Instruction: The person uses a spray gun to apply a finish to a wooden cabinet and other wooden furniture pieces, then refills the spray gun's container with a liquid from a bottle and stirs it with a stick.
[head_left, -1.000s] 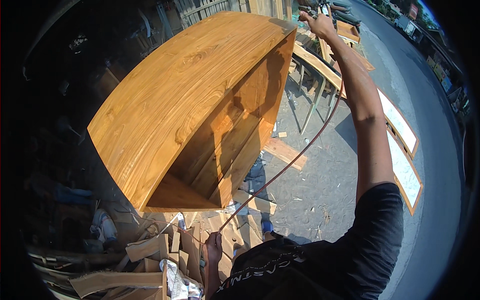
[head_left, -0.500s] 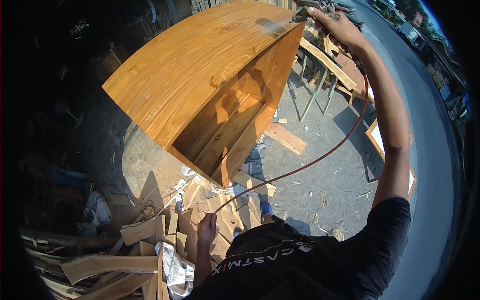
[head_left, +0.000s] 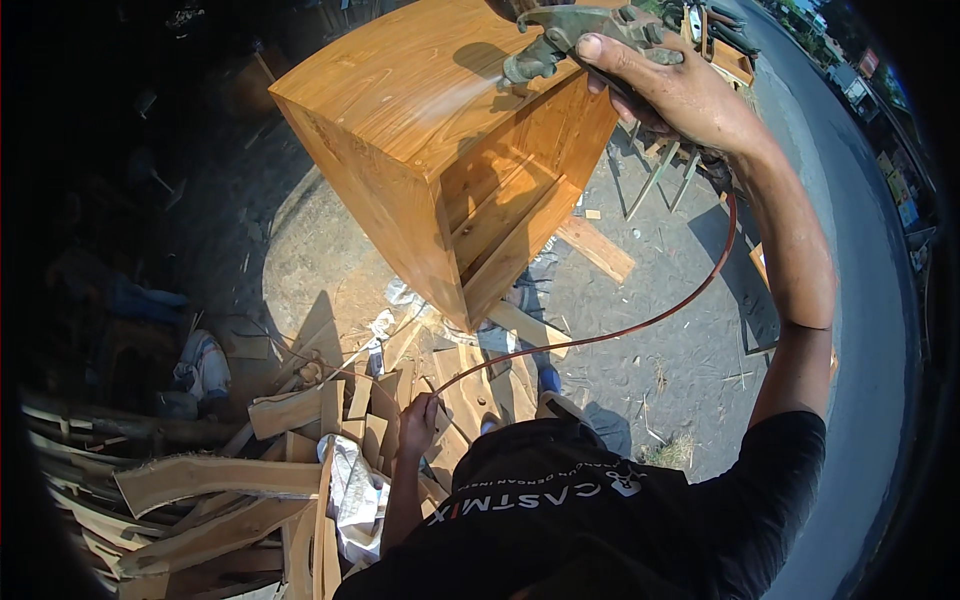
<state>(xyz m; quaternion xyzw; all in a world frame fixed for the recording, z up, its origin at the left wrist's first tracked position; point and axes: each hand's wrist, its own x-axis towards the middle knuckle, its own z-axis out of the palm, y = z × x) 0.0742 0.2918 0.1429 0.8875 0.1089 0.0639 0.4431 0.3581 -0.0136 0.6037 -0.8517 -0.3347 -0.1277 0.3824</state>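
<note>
The right hand is gripping a spray gun, which is sending pale mist across the upper face of an open-fronted, orange-brown wooden cabinet that is standing just ahead. Lower down, the left hand is clasping a thin red hose near scrap boards.

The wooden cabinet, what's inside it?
I see sunlit wooden boards inside the cabinet. Its top and side cover the rest, so I can't tell what's there.
</note>
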